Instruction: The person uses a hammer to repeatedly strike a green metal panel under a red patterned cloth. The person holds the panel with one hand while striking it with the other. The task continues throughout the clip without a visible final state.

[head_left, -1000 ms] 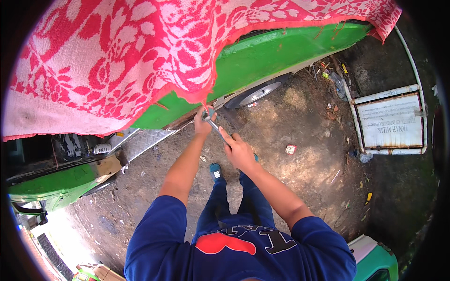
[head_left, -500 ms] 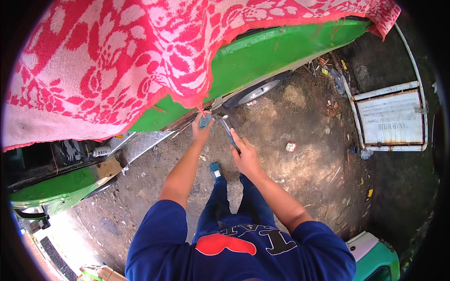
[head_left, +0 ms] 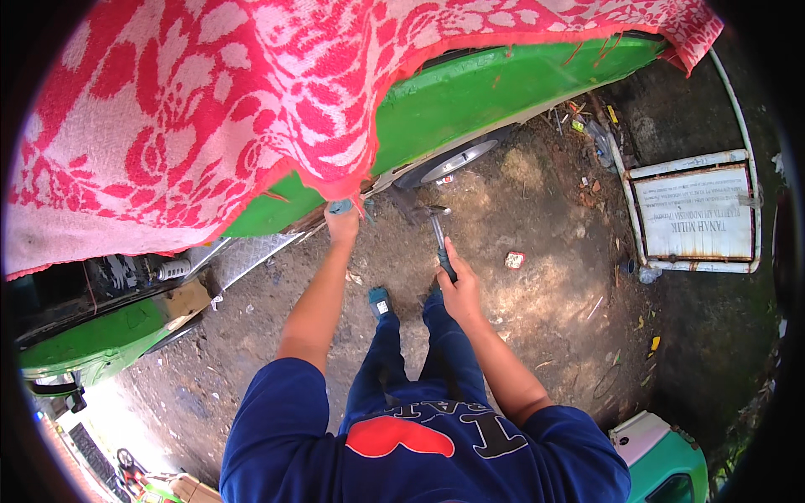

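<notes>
My right hand (head_left: 460, 289) is wrapped round the dark grip of a hammer (head_left: 438, 235). Its metal head points away from me, over the ground and apart from my left hand. At the lower edge of a red and pink floral blanket (head_left: 210, 117), my left hand (head_left: 342, 225) is closed round a small blue-grey thing (head_left: 340, 206), whose kind I cannot make out. The blanket's hanging corner and fringe touch or overlap that spot. Beneath the blanket shows a green vehicle body panel (head_left: 503, 84), its lower edge beside my left hand.
A wheel (head_left: 457, 163) shows under the green panel. A metal step plate (head_left: 251, 260) and a spray can (head_left: 173, 269) lie left of my left hand. A framed white sign (head_left: 696, 214) lies on the right. A small packet (head_left: 515, 260) and scattered litter rest on the dirt ground.
My right hand has drawn the hammer right and back, away from my left hand. My left hand has shifted left, closer in against the blanket's edge, still holding the blue-grey thing.
</notes>
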Demonstrator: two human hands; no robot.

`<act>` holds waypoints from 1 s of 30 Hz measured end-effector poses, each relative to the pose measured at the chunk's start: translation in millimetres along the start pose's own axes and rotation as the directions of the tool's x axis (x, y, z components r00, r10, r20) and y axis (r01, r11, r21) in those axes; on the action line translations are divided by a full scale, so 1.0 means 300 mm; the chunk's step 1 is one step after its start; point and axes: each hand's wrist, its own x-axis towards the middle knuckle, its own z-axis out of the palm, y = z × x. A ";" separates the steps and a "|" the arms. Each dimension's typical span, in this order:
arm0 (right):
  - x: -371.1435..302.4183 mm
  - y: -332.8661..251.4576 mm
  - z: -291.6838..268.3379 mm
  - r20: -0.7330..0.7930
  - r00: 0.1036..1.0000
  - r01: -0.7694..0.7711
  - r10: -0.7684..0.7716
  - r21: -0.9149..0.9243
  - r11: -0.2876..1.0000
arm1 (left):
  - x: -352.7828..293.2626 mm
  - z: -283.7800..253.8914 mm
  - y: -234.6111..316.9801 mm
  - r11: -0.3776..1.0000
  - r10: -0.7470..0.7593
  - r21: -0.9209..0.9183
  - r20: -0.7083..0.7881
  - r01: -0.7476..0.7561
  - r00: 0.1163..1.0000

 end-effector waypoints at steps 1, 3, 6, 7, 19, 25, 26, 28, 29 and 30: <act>0.004 -0.013 0.003 0.004 1.000 0.001 -0.001 0.006 1.000 | 0.006 -0.025 -0.020 0.998 0.059 0.018 -0.006 -0.059 0.998; 0.006 0.012 -0.015 -0.023 1.000 0.003 -0.003 -0.010 1.000 | -0.013 0.024 0.025 1.000 -0.019 -0.018 -0.009 0.019 1.000; 0.003 0.022 -0.035 -0.035 0.999 -0.008 0.007 -0.020 1.000 | -0.064 0.041 0.083 1.000 -0.009 0.003 0.035 0.009 0.999; 0.002 0.022 -0.040 -0.035 0.999 -0.013 0.012 -0.021 1.000 | -0.082 0.040 0.095 1.000 0.015 0.020 0.057 -0.016 0.998; -0.020 0.051 -0.045 0.016 1.000 -0.017 0.016 0.038 0.999 | -0.144 0.077 0.080 0.989 0.142 0.049 0.018 -0.143 0.990; -0.028 0.059 -0.062 0.021 1.000 -0.022 0.022 0.020 1.000 | -0.154 0.103 0.110 0.997 -0.035 -0.073 -0.044 0.031 0.998; -0.028 0.063 -0.061 0.011 1.000 -0.001 0.000 0.027 1.000 | -0.151 0.102 0.105 0.997 -0.040 -0.075 -0.049 0.036 0.998; -0.028 0.074 -0.054 -0.009 0.999 0.042 -0.041 0.041 0.998 | -0.143 0.096 0.096 0.996 -0.050 -0.080 -0.059 0.045 0.997; -0.028 0.076 -0.056 -0.010 0.999 0.044 -0.044 0.032 0.999 | -0.145 0.101 0.101 0.994 -0.077 -0.085 -0.055 0.073 0.995; -0.029 0.077 -0.059 -0.011 0.999 0.046 -0.046 0.023 0.999 | -0.145 0.104 0.107 0.991 -0.105 -0.089 -0.051 0.100 0.993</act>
